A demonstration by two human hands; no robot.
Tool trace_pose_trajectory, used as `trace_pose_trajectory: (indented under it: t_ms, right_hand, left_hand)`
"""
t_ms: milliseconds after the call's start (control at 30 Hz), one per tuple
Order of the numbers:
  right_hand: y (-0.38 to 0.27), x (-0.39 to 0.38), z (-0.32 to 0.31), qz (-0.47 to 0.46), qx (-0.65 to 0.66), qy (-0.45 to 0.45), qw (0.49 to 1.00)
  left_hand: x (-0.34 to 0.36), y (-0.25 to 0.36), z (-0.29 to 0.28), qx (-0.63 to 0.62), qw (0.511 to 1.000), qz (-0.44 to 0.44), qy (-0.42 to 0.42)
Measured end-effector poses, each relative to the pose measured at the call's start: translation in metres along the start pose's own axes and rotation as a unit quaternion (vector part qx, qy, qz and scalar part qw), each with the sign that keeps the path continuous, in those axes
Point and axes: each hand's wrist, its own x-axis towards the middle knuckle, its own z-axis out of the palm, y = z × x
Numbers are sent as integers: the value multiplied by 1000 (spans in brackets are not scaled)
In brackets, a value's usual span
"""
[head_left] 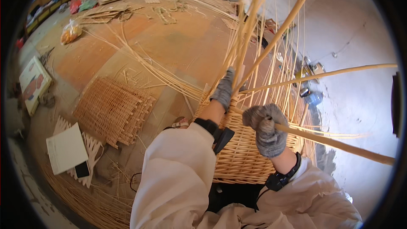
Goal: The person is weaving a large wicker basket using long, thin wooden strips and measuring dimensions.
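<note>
A half-woven wicker basket [243, 157] stands in front of me, with many tall upright cane stakes [250, 21] rising from its rim. My left hand [224, 90], in a grey glove, grips the woven rim among the stakes. A thick cane rod [339, 144] runs off to the lower right, and my right hand [267, 128], also in a grey glove, is closed around its near end just above the basket wall. Both forearms wear white sleeves and black wrist straps.
A flat woven wicker panel [113, 110] lies on the floor at left, near a white board [65, 148] and a dark phone [82, 169]. Loose cane strands [144, 65] cross the orange floor. Bottles and tins [311, 93] sit by the right wall. A person [247, 2] is at the back.
</note>
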Motion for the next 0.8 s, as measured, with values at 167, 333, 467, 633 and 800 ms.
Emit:
trace_pose_trajectory:
  t_ms: [167,333,467,633,800]
  right_hand:
    - [25,-15,-81,-66,175,206,960]
    - [66,27,-106,140,300,411,849]
    - [59,37,-107,181,291,453,823]
    - [54,35,-106,213,317,470,796]
    - [15,-7,-153,272,236,330,872]
  left_hand:
    - [-17,12,-1,-272,957,-95,-45]
    - [-30,24,-21,-222,963,-5,-152]
    - [-48,19,-42,-157,966,38,-202]
    - [-79,34,-23,258,959,-88,-75]
    - [-89,50,-14,352,927,-106,-71]
